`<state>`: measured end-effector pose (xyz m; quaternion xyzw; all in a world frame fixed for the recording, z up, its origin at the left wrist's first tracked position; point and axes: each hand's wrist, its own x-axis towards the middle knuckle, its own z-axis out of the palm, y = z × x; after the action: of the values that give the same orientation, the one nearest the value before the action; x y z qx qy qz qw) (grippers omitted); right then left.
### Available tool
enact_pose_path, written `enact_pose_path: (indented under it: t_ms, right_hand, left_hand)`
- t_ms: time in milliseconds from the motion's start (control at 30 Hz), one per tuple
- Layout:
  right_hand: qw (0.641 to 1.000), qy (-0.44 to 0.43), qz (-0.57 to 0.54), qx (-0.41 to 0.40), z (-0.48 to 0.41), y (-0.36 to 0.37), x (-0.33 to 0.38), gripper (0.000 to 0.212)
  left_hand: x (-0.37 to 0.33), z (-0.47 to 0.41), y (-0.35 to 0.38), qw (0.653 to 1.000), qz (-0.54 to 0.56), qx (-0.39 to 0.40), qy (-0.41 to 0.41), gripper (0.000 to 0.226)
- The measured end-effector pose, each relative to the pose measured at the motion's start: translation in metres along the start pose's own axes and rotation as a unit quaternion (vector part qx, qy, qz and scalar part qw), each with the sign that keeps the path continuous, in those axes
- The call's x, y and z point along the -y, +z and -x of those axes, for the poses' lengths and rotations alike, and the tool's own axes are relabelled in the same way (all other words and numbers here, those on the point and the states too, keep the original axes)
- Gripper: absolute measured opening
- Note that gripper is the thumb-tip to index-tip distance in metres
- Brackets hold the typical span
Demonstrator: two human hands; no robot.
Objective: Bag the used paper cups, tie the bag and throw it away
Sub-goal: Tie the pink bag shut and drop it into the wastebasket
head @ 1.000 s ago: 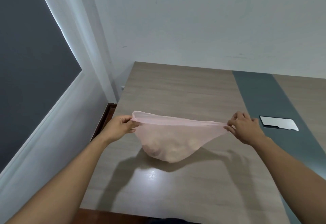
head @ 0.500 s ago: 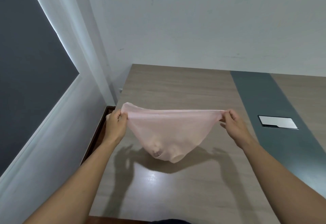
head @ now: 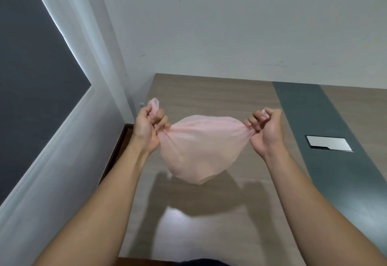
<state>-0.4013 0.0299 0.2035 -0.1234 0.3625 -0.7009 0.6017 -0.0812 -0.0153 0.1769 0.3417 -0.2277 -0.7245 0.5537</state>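
One bag (head: 201, 150) in play, pink and thin, and two hands on it. No cup can be counted here; the plastic is cloudy and whatever sits inside shows only as a rounded bulge. One counter (head: 219, 98) below, wood-grained with one dark grey strip (head: 326, 131) running along it, and one silver plate (head: 328, 143) set flush into that strip.

Left hand (head: 146, 129) is curled tight, fingers pinched around one gathered corner of the bag, and a loop of pink plastic pokes up above the thumb. Right hand (head: 266, 128) is fisted too, knuckles up, gripping the opposite corner, with a small tip of pink showing at the top of the fist. Neither hand is spread; both are clamped on plastic.

The bag hangs between the two hands, pulled taut across its top edge, belly sagging down to a blunt point. It is up in the air, clear of the counter, and throws a shadow (head: 205, 198) on the wood beneath. Both forearms are bare. White wall (head: 230, 24) behind the counter.
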Motion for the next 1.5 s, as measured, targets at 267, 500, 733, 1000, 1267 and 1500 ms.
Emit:
enact_pose_path:
  t_ms: [267, 500, 733, 1000, 1267, 1500]
  right_hand:
    - [0.991, 0.041, 0.098, 0.081, 0.013, 0.024, -0.024, 0.032]
    - [0.97, 0.062, 0.121, 0.203, 0.036, 0.054, -0.049, 0.03]
    - [0.904, -0.066, 0.378, 0.186, 0.04, 0.029, -0.033, 0.022]
    - [0.785, -0.047, 0.55, 0.283, 0.055, 0.005, -0.051, 0.037]
    - [0.971, -0.031, 0.233, 0.048, 0.048, -0.003, -0.043, 0.047]
    - [0.973, 0.023, 0.217, 0.076, 0.048, 0.001, -0.042, 0.053]
  left_hand:
    - [0.021, 0.035, 0.046, 0.697, -0.706, 0.097, 0.076, 0.094]
    - [0.071, 0.029, 0.057, 0.659, -0.733, 0.121, 0.119, 0.051]
    - [0.071, 0.039, 0.049, 0.723, -0.668, 0.147, 0.093, 0.047]
    - [0.076, 0.053, 0.059, 0.803, -0.565, 0.184, 0.047, 0.015]
    - [0.078, 0.043, 0.02, 0.954, -0.295, -0.018, 0.044, 0.042]
    - [0.072, 0.05, 0.028, 0.992, -0.092, -0.037, 0.075, 0.072]
